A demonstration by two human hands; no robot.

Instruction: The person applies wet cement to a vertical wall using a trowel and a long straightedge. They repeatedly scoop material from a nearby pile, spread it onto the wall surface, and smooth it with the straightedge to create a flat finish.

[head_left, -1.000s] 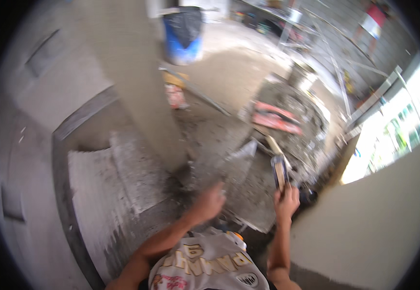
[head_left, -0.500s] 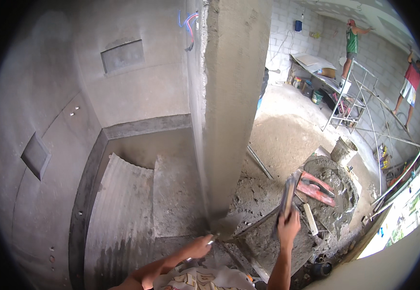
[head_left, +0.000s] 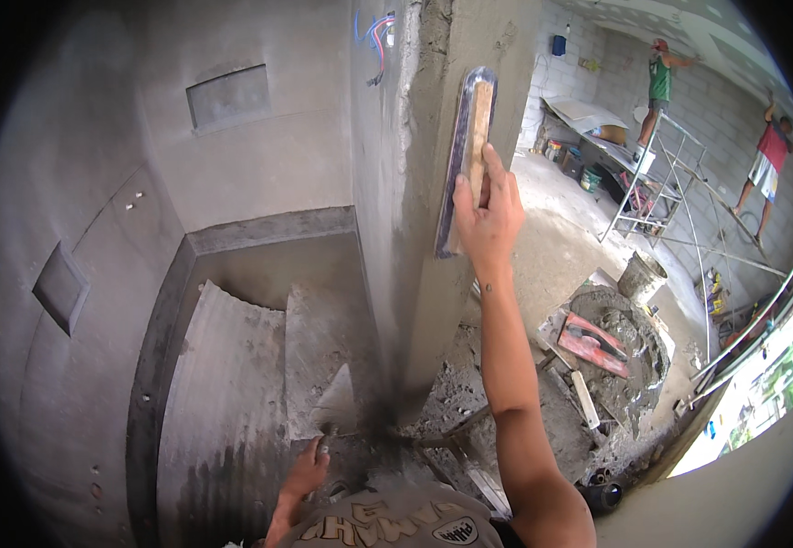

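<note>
My right hand [head_left: 488, 212] is raised high and grips the wooden handle of a long plastering float [head_left: 465, 155], pressing its blade flat against the grey concrete column [head_left: 419, 237]. Wet plaster coats the column's corner beside the float. My left hand [head_left: 308, 470] hangs low near my body and holds a pointed trowel [head_left: 337, 404] with its blade tilted up, close to the column's foot.
A mortar pile [head_left: 624, 352] with red tools lies on the floor at right, a bucket [head_left: 641, 274] behind it. Two people work on a metal scaffold [head_left: 661, 196] at the far right. Plastered walls with recessed boxes rise at left. Rubble surrounds the column base.
My right hand has lifted the float from beside the mortar pile up onto the column face. My view has tilted upward. The left hand stays low with the trowel.
</note>
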